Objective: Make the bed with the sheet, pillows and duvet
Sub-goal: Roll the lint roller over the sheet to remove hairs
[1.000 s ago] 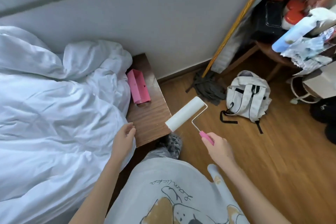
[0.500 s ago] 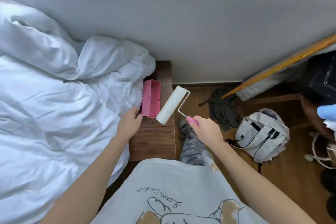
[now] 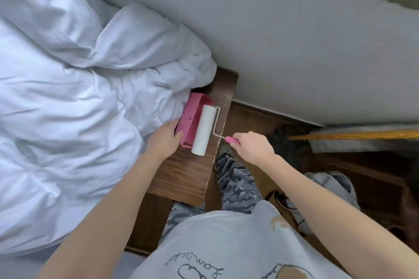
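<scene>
My right hand (image 3: 251, 147) grips the pink handle of the white cylindrical lint roller (image 3: 203, 130), its drum lying at the open side of the pink plastic roller case (image 3: 192, 118) on the dark wooden bedside ledge (image 3: 181, 176); my left hand (image 3: 164, 139) grips the case's near end, I judge to steady it; the rumpled white fabric duvet (image 3: 79, 108) lies heaped on the bed, touching the case

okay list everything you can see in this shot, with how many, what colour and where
duvet: one, white, rumpled on bed, left
pink case: one, open, on wooden stand beside duvet
lint roller: one, white roll, pink handle, over case
wooden stand: one, dark brown, centre
mop: one, orange pole, right, by wall
bag: one, pale, on floor, right
left hand: holds case
right hand: grips roller handle
</scene>
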Tool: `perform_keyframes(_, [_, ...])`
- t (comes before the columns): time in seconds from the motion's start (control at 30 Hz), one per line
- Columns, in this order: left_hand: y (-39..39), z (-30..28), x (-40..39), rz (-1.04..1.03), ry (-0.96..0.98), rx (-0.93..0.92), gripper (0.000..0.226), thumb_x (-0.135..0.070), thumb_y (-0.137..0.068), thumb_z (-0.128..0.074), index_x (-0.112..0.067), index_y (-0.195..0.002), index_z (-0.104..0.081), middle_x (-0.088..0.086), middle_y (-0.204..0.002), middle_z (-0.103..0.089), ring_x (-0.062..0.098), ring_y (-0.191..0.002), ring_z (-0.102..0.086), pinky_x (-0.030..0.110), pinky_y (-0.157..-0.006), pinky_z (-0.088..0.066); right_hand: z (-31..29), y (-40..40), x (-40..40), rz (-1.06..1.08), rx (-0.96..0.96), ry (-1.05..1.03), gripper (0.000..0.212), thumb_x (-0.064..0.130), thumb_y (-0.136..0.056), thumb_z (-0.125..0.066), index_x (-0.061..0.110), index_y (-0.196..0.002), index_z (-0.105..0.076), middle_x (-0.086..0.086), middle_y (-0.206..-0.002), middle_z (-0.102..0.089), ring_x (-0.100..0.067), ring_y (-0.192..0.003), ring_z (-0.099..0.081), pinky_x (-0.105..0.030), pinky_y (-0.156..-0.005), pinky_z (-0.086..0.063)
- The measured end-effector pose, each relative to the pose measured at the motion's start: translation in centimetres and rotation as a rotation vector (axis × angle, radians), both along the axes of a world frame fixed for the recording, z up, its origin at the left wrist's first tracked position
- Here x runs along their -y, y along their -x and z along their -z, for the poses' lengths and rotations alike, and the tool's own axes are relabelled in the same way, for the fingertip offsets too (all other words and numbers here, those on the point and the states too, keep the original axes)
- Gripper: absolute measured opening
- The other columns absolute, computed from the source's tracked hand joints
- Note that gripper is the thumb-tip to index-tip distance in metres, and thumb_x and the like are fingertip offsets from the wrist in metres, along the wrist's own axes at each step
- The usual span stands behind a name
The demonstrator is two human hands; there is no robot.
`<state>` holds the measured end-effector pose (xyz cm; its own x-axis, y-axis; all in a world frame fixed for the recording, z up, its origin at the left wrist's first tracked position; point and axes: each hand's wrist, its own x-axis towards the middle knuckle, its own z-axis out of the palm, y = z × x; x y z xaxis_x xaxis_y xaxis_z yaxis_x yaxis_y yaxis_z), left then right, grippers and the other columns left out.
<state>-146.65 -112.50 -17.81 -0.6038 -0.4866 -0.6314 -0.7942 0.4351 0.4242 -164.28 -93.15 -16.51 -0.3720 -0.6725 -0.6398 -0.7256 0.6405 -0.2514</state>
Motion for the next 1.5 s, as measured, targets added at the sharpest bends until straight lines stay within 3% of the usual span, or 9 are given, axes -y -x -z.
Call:
perform_keyframes(0.17, [-0.1, 1.4, 0.0, 0.003, -0.047, 0.021, 0.051, -0.032, -0.101, -0.042, -0.022, -0.150, -0.032, 0.006, -0.146, -0.045, 0.025, -0.132, -0.043, 0.045, -0.104, -0.041, 1.3, 0.7, 1.8, -0.036, 0.045, 0.002, 0.037, 0.048, -0.100, -0.036, 0.020, -0.091, -0.058, 0.005, -0.080, -0.060, -0.013, -0.065, -0.053, -0.025, -0.057, -0.036])
perform_keyframes(0.37, [0.2, 3.2, -0.5, 0.010, -0.064, 0.018, 0.051, -0.028, -0.103, -0.041, -0.022, -0.151, -0.028, 0.006, -0.156, -0.030, 0.025, -0.142, -0.030, 0.038, -0.114, -0.029, 3.8, 0.4, 3.4, 0.049, 0.130, 0.003, 0.036, 0.047, -0.100, -0.039, 0.018, -0.099, -0.060, -0.002, -0.095, -0.068, -0.025, -0.087, -0.063, -0.032, -0.066, -0.042])
perform_keyframes(0.57, [0.3, 4.6, -2.2, -0.019, -0.020, -0.047, 0.062, -0.024, -0.100, -0.043, -0.032, -0.154, -0.012, 0.004, -0.160, -0.017, 0.027, -0.142, -0.027, 0.048, -0.106, -0.040, 5.6, -2.3, 3.1, 0.367, 0.249, 0.033, 0.036, 0.046, -0.100, -0.038, 0.017, -0.104, -0.058, -0.003, -0.090, -0.067, -0.025, -0.083, -0.062, -0.036, -0.069, -0.047])
perform_keyframes(0.73, [3.2, 4.5, -3.0, 0.043, -0.003, -0.101, 0.056, -0.021, -0.102, -0.043, -0.031, -0.153, -0.021, 0.007, -0.162, -0.008, 0.025, -0.148, -0.006, 0.040, -0.117, -0.021, 6.3, -3.9, 1.1, 0.631, 0.283, 0.112, 0.032, 0.045, -0.101, -0.039, 0.018, -0.091, -0.054, 0.005, -0.070, -0.059, -0.015, -0.064, -0.056, -0.026, -0.050, -0.034])
perform_keyframes(0.9, [8.6, 4.4, -3.0, 0.239, 0.102, -0.117, 0.055, -0.027, -0.101, -0.041, -0.026, -0.153, -0.022, 0.007, -0.162, -0.005, 0.026, -0.149, 0.002, 0.041, -0.120, -0.014, 7.3, -4.4, 2.1, 0.980, 0.332, 0.185, 0.038, 0.045, -0.101, -0.035, 0.012, -0.088, -0.050, 0.001, -0.073, -0.057, -0.018, -0.068, -0.057, -0.031, -0.059, -0.041])
perform_keyframes(1.07, [12.9, 4.6, -0.9, 0.375, 0.246, -0.068, 0.059, -0.037, -0.102, -0.036, -0.021, -0.154, -0.015, 0.010, -0.162, -0.001, 0.029, -0.148, 0.002, 0.045, -0.119, -0.001, 8.5, -3.0, 8.1, 1.211, 0.590, 0.156, 0.031, 0.033, -0.103, -0.032, 0.007, -0.113, -0.046, -0.014, -0.086, -0.060, -0.020, -0.056, -0.057, -0.032, -0.054, -0.053])
perform_keyframes(1.17, [14.3, 4.7, 1.2, 0.361, 0.275, -0.046, 0.058, -0.039, -0.102, -0.034, -0.020, -0.154, -0.016, 0.009, -0.161, -0.011, 0.028, -0.147, -0.010, 0.043, -0.118, -0.012, 9.2, -1.3, 11.7, 1.195, 0.725, 0.128, 0.024, 0.016, -0.100, -0.036, 0.008, -0.121, -0.042, -0.017, -0.082, -0.059, -0.019, -0.044, -0.054, -0.033, -0.049, -0.050])
perform_keyframes(1.3, [14.7, 4.7, 3.6, 0.345, 0.241, -0.022, 0.058, -0.041, -0.103, -0.030, -0.022, -0.155, -0.012, 0.008, -0.160, -0.017, 0.024, -0.147, -0.017, 0.037, -0.118, -0.017, 11.0, 0.2, 14.7, 1.086, 0.723, 0.079, 0.028, 0.021, -0.098, -0.039, 0.008, -0.121, -0.049, -0.014, -0.085, -0.066, -0.021, -0.049, -0.062, -0.029, -0.047, -0.050])
perform_keyframes(1.5, [13.8, 4.8, 3.7, 0.401, 0.250, -0.029, 0.060, -0.041, -0.103, -0.032, -0.023, -0.155, -0.009, 0.009, -0.160, -0.016, 0.025, -0.147, -0.016, 0.038, -0.117, -0.019, 11.2, -0.1, 14.2, 0.790, 0.537, -0.134, 0.040, 0.034, -0.096, -0.038, 0.008, -0.121, -0.055, -0.017, -0.117, -0.062, -0.033, -0.102, -0.061, -0.048, -0.084, -0.055])
